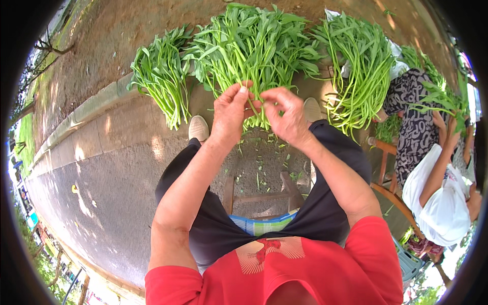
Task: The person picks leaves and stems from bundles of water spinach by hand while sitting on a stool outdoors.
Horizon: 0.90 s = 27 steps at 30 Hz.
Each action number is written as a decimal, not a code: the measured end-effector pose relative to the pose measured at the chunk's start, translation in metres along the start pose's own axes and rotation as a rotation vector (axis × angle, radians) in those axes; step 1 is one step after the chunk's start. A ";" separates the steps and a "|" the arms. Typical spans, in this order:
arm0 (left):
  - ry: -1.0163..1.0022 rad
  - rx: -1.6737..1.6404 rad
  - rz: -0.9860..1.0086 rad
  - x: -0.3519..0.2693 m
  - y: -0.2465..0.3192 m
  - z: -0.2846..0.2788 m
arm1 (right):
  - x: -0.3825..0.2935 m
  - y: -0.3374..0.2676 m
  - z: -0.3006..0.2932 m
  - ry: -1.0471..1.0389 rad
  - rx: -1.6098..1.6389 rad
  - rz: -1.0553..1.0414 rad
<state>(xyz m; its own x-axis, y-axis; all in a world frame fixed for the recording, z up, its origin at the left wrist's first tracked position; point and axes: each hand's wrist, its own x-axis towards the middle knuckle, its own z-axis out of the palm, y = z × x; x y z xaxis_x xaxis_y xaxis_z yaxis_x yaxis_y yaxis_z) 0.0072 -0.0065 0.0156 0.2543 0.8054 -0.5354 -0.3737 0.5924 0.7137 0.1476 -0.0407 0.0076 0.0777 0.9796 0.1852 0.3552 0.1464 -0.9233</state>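
Note:
My left hand [230, 112] pinches a leafy green stem [252, 105], likely water spinach, between thumb and fingers. The stem's leafy end points away from me and blends with the greens behind. Close by on the right, my right hand [288, 117] has its fingers bent near the stem's lower end. Whether those fingertips touch the stem is unclear. Beyond both hands lies a large heap of leafy greens [263, 45], cut ends towards me. A smaller bundle [162, 72] lies to its left, and a long-stemmed pile [362, 72] to its right.
Small green scraps [260, 167] litter the pavement between my feet, near a wooden stool frame [261, 197]. At right, a person in a white top [438, 206] holds greens [438, 97] beside a wooden chair [396, 202]. A stone curb [76, 124] runs along the left.

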 end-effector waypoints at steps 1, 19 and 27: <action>0.052 -0.009 -0.040 -0.003 0.008 0.006 | 0.003 0.008 -0.005 0.019 -0.011 0.043; 0.024 -0.315 -0.006 -0.009 0.041 -0.039 | -0.023 0.163 0.060 -0.003 -0.440 1.125; -0.009 -0.328 -0.052 -0.005 0.043 -0.041 | -0.005 0.167 0.048 0.070 -0.408 1.012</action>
<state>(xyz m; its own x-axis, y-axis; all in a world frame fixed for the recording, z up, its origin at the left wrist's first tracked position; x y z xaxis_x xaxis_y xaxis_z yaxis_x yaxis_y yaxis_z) -0.0464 0.0139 0.0303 0.2879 0.7749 -0.5627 -0.6269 0.5966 0.5010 0.1621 -0.0147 -0.1638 0.5561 0.6084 -0.5662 0.3776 -0.7919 -0.4800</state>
